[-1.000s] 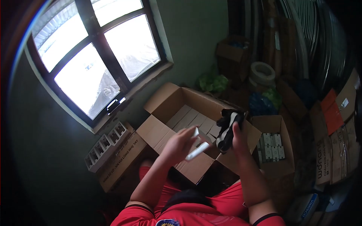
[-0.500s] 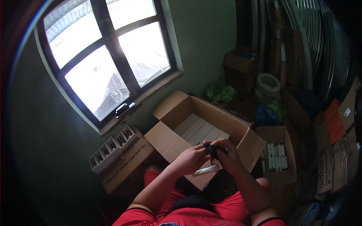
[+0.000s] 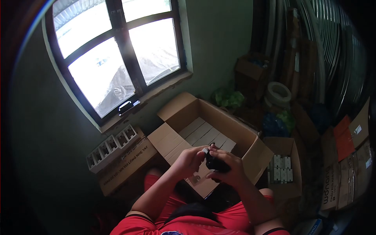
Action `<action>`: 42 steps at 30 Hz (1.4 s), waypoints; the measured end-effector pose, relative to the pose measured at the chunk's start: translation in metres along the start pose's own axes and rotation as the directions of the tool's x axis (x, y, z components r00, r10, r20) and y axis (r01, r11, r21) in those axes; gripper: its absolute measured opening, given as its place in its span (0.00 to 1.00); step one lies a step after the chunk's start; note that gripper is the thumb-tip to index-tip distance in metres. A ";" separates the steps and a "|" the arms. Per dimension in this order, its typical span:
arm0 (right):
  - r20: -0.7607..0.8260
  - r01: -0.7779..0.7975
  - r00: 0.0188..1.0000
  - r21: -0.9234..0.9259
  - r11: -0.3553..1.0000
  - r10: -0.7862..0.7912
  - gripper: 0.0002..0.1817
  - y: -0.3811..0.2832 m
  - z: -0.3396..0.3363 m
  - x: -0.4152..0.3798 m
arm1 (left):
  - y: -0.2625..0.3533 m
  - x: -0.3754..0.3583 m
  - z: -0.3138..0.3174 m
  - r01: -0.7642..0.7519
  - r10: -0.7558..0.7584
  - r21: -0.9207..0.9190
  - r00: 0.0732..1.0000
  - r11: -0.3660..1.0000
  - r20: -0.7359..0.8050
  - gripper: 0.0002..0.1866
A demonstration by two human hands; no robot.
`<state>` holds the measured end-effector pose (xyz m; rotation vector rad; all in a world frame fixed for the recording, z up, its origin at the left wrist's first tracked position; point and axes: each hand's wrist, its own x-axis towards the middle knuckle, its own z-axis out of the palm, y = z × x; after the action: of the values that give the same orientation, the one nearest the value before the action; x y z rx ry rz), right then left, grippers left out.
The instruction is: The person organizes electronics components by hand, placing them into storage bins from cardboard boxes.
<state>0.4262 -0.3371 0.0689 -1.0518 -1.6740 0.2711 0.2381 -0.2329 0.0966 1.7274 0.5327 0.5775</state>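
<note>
My left hand [image 3: 188, 161] is closed, its fingertips pinching a small white plastic piece [image 3: 205, 151]. A pale plate-like part [image 3: 194, 179] shows below those fingers, mostly covered. My right hand [image 3: 234, 169] wraps round a dark, rounded black object [image 3: 217, 164], which looks like a compact hand tool; its kind is not clear. The black object meets the white piece between the two hands. Both hands are above the near edge of a large open cardboard box [image 3: 250, 137], where white boxes [image 3: 203, 132] lie in rows.
On the left, white plastic frames with openings [image 3: 111, 149] stand on a closed carton [image 3: 127, 168]. A smaller open carton [image 3: 291, 150] at right holds several white switch-like pieces [image 3: 282, 169]. A window [image 3: 129, 51] is ahead; flattened cardboard [image 3: 346, 176] leans at far right.
The white piece has turned from lying lengthwise below the hands to being mostly hidden at the left fingers. The right hand has rolled over the black object. The view has shifted slightly.
</note>
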 end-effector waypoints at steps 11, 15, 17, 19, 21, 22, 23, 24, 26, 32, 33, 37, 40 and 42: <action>0.185 -0.095 0.978 -0.032 0.995 0.099 0.52 -0.006 -0.002 0.008 | -0.020 0.001 -0.008 -0.337 0.342 0.581 0.934 0.741 0.106 0.11; 0.179 -0.122 0.977 0.013 0.992 0.118 0.56 -0.010 0.005 0.006 | 0.008 -0.009 -0.007 -0.231 0.164 0.688 0.973 0.688 0.162 0.07; 0.182 -0.126 0.976 0.005 0.992 0.123 0.55 -0.010 0.004 0.005 | 0.005 -0.010 -0.008 -0.216 0.168 0.679 0.976 0.701 0.137 0.07; 0.199 -0.128 0.971 -0.022 0.992 0.130 0.54 -0.007 0.005 0.001 | 0.002 -0.011 -0.007 -0.205 0.230 0.645 0.972 0.736 0.047 0.09; 0.144 -0.006 0.990 -0.069 0.998 0.016 0.53 0.001 0.007 -0.007 | 0.006 -0.013 -0.004 -0.157 0.209 0.446 0.975 0.881 -0.071 0.11; 0.118 0.055 0.992 -0.095 0.994 -0.044 0.52 0.006 0.008 -0.008 | 0.008 -0.014 -0.003 -0.138 0.189 0.334 0.974 0.933 -0.126 0.12; 0.089 0.098 0.992 -0.087 0.991 -0.090 0.51 0.010 0.010 -0.007 | 0.007 -0.014 -0.003 -0.073 0.110 0.277 0.987 0.958 -0.120 0.13; 0.061 0.138 0.989 -0.080 0.987 -0.133 0.51 0.012 0.013 -0.007 | 0.004 -0.014 -0.004 -0.003 0.028 0.218 0.994 0.976 -0.110 0.13; 0.099 0.091 0.991 -0.050 0.995 -0.085 0.50 0.006 0.012 -0.004 | 0.001 -0.016 -0.005 -0.030 0.050 0.220 0.995 0.975 -0.083 0.13; 0.250 -0.201 0.953 0.102 0.974 0.171 0.52 -0.015 0.013 0.001 | -0.004 -0.014 -0.018 -0.214 0.148 0.556 0.976 0.803 0.160 0.09; 0.235 -0.186 0.959 0.086 0.979 0.161 0.50 -0.014 0.012 0.000 | -0.004 -0.015 -0.016 -0.223 0.193 0.546 0.975 0.808 0.113 0.09; 0.107 -0.057 0.993 -0.007 0.998 0.057 0.41 -0.006 0.012 -0.004 | -0.003 -0.016 -0.008 -0.121 0.152 0.354 0.987 0.927 -0.060 0.13; -0.031 0.010 0.999 -0.004 1.000 -0.010 0.33 -0.005 0.011 -0.004 | -0.009 -0.016 0.006 0.074 -0.064 0.074 0.989 0.994 -0.136 0.17; -0.080 0.022 0.997 0.006 1.000 -0.021 0.32 -0.004 0.011 -0.006 | -0.012 -0.014 0.010 0.148 -0.151 -0.034 0.978 0.988 -0.143 0.19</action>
<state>0.4148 -0.3409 0.0633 -1.0264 -1.6106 0.2179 0.2334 -0.2469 0.0818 1.6150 0.7498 0.6026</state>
